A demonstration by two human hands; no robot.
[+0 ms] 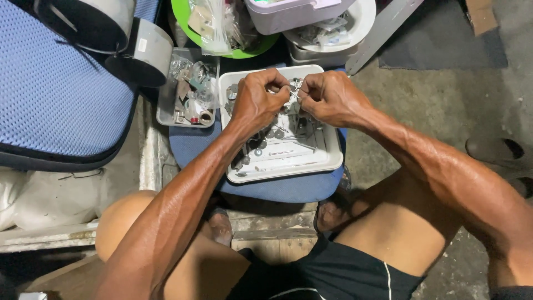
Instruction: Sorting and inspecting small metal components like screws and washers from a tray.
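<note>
Person seated low, knees apart, bent over a white tray [333, 158] that rests on a round blue stool [288, 189].

Left hand [258, 100] and right hand [330, 99] meet knuckle to knuckle above the far half of the tray. Both are curled tight, fingers pressed together at the tips. Between them a small thin metal part [294, 94] shows, pinched from both sides; too small to say what it is. It hangs just over the tray, not resting in it as far as I can tell.

Tray contents: scattered washers [258, 151], short rods and other small metal bits, mostly in the left and middle; near edge of the tray largely bare.

Left of the tray, touching or just beside it, a smaller grey tray [166, 108] packed with mixed hardware and a little round spool. Beyond that, a roll of grey tape [147, 53] lying against a blue mesh cushion [55, 94] with a dark rim.

Behind the white tray: a green dish [186, 22] holding a clear plastic bag [219, 25] of parts, and a white bowl [361, 22] with a pale box sitting in it.

Floor is rough grey concrete [433, 100]. Bare feet under the stool. A dark shoe [499, 150] at the right edge.
</note>
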